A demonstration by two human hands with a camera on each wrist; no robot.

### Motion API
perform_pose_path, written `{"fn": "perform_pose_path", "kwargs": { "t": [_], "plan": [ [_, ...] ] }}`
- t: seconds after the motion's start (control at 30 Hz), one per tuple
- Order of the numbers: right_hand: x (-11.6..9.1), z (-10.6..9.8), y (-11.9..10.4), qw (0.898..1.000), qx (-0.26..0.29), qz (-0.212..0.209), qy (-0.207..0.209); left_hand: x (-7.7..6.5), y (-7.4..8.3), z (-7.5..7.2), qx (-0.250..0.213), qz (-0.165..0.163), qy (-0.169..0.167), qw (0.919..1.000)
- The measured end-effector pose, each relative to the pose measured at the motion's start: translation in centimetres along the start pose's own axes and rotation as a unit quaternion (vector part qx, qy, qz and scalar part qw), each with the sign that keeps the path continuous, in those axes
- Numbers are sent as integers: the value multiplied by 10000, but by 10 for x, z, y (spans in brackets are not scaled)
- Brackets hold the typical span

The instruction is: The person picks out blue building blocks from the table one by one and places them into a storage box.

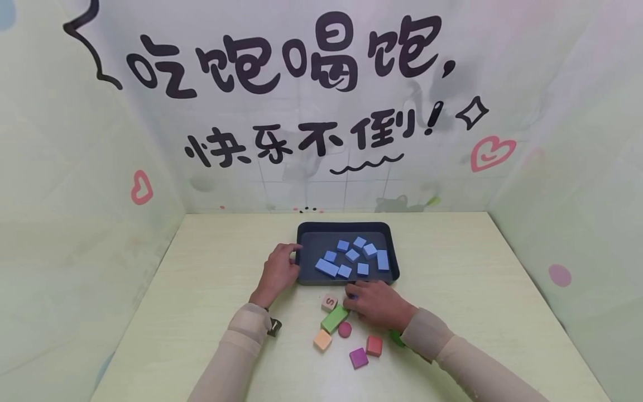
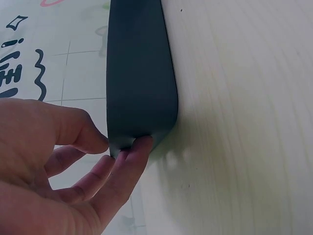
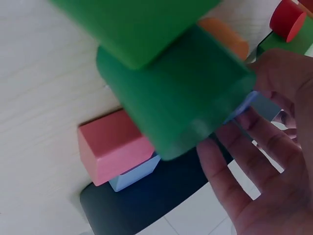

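Note:
A dark shallow tray [image 1: 311, 240] holds several blue blocks [image 1: 327, 267], some small cubes and some longer. My left hand [image 1: 281, 268] grips the tray's left side, with fingertips against its outer wall in the left wrist view. Right in front of the tray's near edge is my right hand [image 1: 379, 304], fingers bent downward. Between its thumb and fingers a bit of a blue block [image 3: 242, 105] shows in the right wrist view; most of it is hidden behind a blurred green block [image 3: 176, 88].
Near the right hand lie a long green block [image 1: 334, 319], a cube marked S [image 1: 329, 302], a pink round piece [image 1: 344, 329], and orange [image 1: 322, 340], red [image 1: 374, 345] and purple [image 1: 359, 358] blocks. A pink block [image 3: 115, 147] shows in the right wrist view.

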State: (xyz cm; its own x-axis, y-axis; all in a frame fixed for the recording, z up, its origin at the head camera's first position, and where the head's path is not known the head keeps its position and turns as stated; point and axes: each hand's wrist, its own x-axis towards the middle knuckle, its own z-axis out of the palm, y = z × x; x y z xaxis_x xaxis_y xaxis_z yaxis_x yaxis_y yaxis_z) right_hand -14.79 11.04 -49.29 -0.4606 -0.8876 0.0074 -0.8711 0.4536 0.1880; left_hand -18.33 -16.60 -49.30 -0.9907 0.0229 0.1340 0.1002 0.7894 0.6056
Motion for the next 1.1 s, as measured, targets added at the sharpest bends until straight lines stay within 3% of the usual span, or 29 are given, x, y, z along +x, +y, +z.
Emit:
{"fn": "perform_pose_path", "kwargs": {
  "t": [0.63, 0.9, 1.1],
  "plan": [
    [16, -18, 10, 9955, 911, 68, 264, 0, 0, 0, -33, -112, -105, 9999],
    [49, -22, 21, 9975, 385, 295, 510, 0, 1, -1, -61, -125, -103, 9999],
    [79, -24, 31, 9953, 518, 554, 604, 0, 1, 1, 10, -108, -69, 9999]
  ]
}}
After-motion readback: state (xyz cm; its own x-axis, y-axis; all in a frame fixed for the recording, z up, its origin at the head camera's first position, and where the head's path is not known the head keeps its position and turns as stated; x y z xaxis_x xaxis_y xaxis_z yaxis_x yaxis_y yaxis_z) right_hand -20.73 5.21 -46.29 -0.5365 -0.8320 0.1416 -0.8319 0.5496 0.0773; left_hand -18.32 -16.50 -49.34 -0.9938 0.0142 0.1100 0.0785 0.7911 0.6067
